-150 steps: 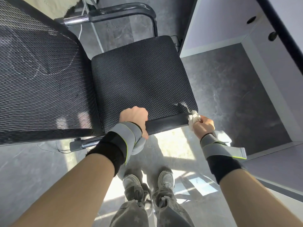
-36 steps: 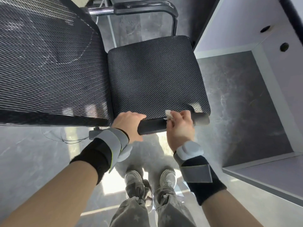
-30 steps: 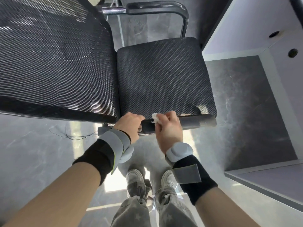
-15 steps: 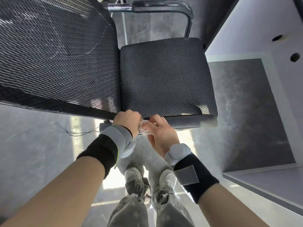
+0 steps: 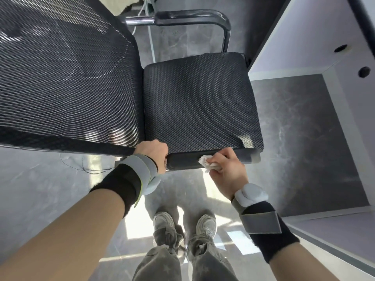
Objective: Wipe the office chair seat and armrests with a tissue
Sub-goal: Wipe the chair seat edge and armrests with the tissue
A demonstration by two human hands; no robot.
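A black office chair with a woven mesh seat (image 5: 200, 102) and a wide black mesh backrest (image 5: 60, 78) was seen from above, standing on a grey marbled floor (image 5: 294, 126). The near black padded armrest (image 5: 213, 160) ran along the seat's lower edge, and the far black armrest on its chrome tube (image 5: 192, 17) was seen at the top, well apart from both hands.

The left hand (image 5: 153, 154) was curled closed around the left end of the near armrest, next to the backrest's lower corner, with the fingers wrapped over the bar. The right hand (image 5: 227, 173) was partly closed, and a crumpled white tissue (image 5: 208, 164) was pinched in its fingertips and pressed against the front face of the near armrest, about midway along it. Both wrists were wrapped in black and grey strapped bands (image 5: 129, 179).

A pale grey desk panel with two round holes (image 5: 324, 33) was seen at the right, just beside the seat's far corner. Grey trousers and pale trainers (image 5: 205, 226) were seen below the hands, on a sunlit patch of the floor.
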